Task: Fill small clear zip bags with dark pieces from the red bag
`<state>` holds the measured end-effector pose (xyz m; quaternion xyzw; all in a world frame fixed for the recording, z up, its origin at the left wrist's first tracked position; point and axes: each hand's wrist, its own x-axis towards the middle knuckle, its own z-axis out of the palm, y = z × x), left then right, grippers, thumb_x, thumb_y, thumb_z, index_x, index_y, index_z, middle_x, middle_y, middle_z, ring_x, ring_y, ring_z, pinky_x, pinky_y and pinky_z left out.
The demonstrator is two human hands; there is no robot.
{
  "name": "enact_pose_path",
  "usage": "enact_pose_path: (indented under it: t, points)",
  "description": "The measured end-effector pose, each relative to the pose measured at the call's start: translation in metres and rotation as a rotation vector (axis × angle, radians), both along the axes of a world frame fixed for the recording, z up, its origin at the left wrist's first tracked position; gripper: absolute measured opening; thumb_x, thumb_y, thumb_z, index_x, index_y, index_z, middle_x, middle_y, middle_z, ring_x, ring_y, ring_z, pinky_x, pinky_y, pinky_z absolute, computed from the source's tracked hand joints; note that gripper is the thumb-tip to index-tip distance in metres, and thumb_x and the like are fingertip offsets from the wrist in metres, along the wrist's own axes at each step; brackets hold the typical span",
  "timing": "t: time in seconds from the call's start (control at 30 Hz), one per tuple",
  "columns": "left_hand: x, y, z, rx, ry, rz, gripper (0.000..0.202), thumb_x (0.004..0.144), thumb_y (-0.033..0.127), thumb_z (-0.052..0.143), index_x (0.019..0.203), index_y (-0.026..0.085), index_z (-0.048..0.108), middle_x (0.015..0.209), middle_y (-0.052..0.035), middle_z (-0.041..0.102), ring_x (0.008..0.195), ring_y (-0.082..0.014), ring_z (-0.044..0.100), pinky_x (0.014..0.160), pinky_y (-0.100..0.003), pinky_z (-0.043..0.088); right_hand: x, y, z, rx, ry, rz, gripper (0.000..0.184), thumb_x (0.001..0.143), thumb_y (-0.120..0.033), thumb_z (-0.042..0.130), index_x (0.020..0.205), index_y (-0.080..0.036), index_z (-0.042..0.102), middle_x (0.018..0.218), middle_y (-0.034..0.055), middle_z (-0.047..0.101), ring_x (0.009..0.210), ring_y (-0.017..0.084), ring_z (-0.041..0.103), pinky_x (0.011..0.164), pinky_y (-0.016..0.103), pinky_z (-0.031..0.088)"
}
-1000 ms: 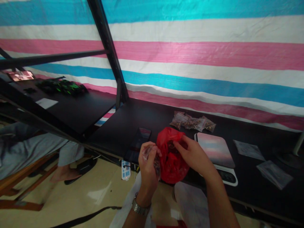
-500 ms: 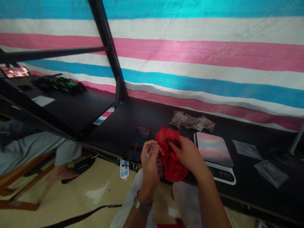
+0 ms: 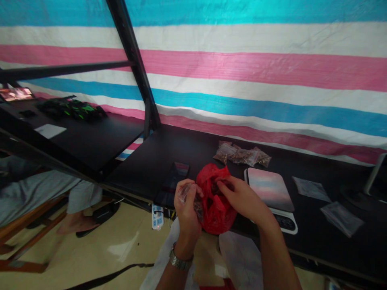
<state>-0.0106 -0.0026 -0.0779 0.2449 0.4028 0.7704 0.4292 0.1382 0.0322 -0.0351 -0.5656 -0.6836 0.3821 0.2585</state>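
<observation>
The person's left hand [image 3: 187, 203] is curled, thumb pressed against the fingers, pinching a small clear plastic bag [image 3: 189, 194]. A metal wristwatch [image 3: 179, 261] sits on that wrist. Just to the right of this hand is a crumpled red plastic bag [image 3: 215, 205], held above the edge of a black table [image 3: 187, 149]. The right hand [image 3: 240, 197] reaches into the bag's mouth with its fingers close together; whether they grip anything inside, you cannot tell.

Directly beyond the left hand, a smartphone [image 3: 171, 184] lies on the table. Beyond the right hand are several small bags of brown granular material [image 3: 240, 156]. To the right of that hand sits a digital scale [image 3: 286, 222] topped by a pink-and-blue pad [image 3: 270, 189], and further right lie two flat clear bags [image 3: 341, 218].

Below the left hand, a power strip [image 3: 157, 217] hangs at the table's edge above a tiled floor [image 3: 130, 245]. Well left of the hands, a second person's grey-clad leg [image 3: 33, 189] ends in a bare foot [image 3: 77, 227]. A pink, white and blue striped tarpaulin [image 3: 242, 68] forms the wall behind a black metal frame [image 3: 130, 60].
</observation>
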Motion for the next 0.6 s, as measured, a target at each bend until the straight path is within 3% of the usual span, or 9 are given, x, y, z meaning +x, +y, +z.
enact_pose_path:
  t: [0.2, 0.37, 0.47, 0.6]
  points:
    - [0.000, 0.000, -0.002, -0.067, 0.281, 0.077, 0.021, 0.087, 0.036, 0.078, 0.092, 0.021, 0.064, 0.072, 0.0035, 0.063, 0.065, -0.0119, 0.058, 0.065, -0.022, 0.048, 0.011, 0.006, 0.002, 0.011, 0.256, -0.046, 0.030, 0.099, -0.046, 0.059, 0.107, -0.022, 0.075, 0.106, 0.0065, 0.082, 0.098, 0.024, 0.076, 0.088, 0.035, 0.057]
    - [0.008, -0.001, -0.001, -0.055, 0.459, 0.097, 0.023, 0.086, 0.032, 0.080, 0.097, 0.022, 0.064, 0.075, 0.0042, 0.062, 0.065, -0.0119, 0.060, 0.064, -0.022, 0.050, 0.005, -0.004, 0.021, 0.023, 0.360, -0.017, 0.030, 0.099, -0.048, 0.064, 0.113, -0.024, 0.075, 0.112, 0.0059, 0.081, 0.103, 0.023, 0.076, 0.093, 0.036, 0.058]
    - [0.012, -0.002, -0.002, -0.059, 0.433, 0.051, 0.029, 0.085, 0.030, 0.081, 0.105, 0.022, 0.062, 0.076, 0.0043, 0.066, 0.066, -0.0125, 0.063, 0.066, -0.023, 0.052, -0.004, -0.014, 0.034, 0.057, 0.338, 0.037, 0.027, 0.101, -0.045, 0.064, 0.117, -0.026, 0.075, 0.113, 0.0046, 0.081, 0.102, 0.022, 0.075, 0.093, 0.036, 0.057]
    - [0.013, -0.002, -0.003, -0.080, 0.371, -0.002, 0.032, 0.080, 0.028, 0.082, 0.104, 0.022, 0.062, 0.084, 0.0021, 0.071, 0.072, -0.0137, 0.068, 0.068, -0.024, 0.055, -0.016, -0.025, 0.045, 0.134, 0.145, 0.064, 0.021, 0.096, -0.031, 0.070, 0.116, -0.028, 0.076, 0.112, 0.0022, 0.080, 0.102, 0.022, 0.073, 0.098, 0.039, 0.054]
